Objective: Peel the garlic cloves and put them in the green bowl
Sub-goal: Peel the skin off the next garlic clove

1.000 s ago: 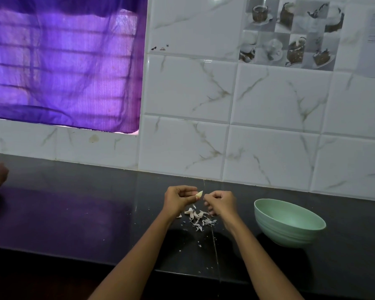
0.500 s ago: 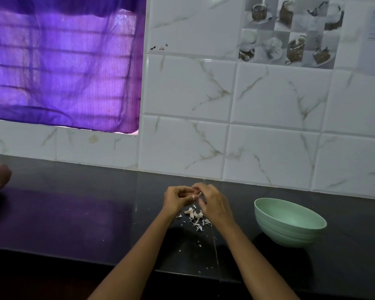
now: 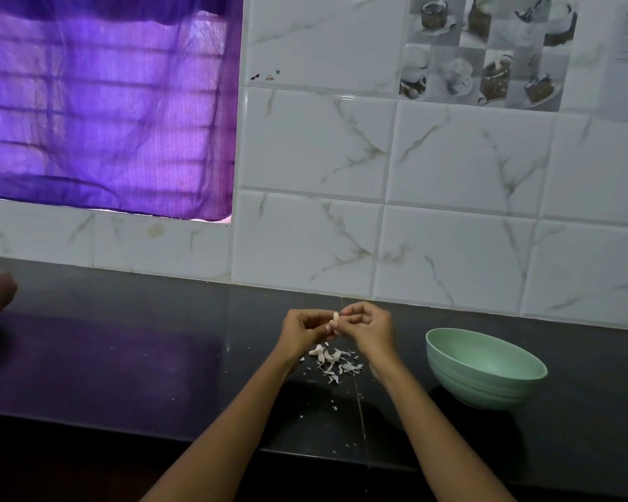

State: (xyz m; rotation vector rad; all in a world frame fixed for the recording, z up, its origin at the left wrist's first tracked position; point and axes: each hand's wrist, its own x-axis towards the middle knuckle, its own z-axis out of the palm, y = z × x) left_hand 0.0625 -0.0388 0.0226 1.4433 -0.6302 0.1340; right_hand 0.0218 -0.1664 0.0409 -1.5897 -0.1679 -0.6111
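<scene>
Fingers [image 3: 345, 315] of both hands are pinched on one garlic clove [image 3: 335, 317] above the table [image 3: 124, 356]; light, slippery, best gripped at its ends.

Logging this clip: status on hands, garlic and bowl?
Both hands pinching one garlic clove. Peel scraps beneath. Green bowl right, path unobstructed.

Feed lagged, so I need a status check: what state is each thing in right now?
garlic clove: pinched between both hands, above the counter.
left hand: fingers curled on the clove.
right hand: fingers curled on the clove.
green bowl: upright, no cloves visible inside.
peel scraps: scattered on the counter.
</scene>
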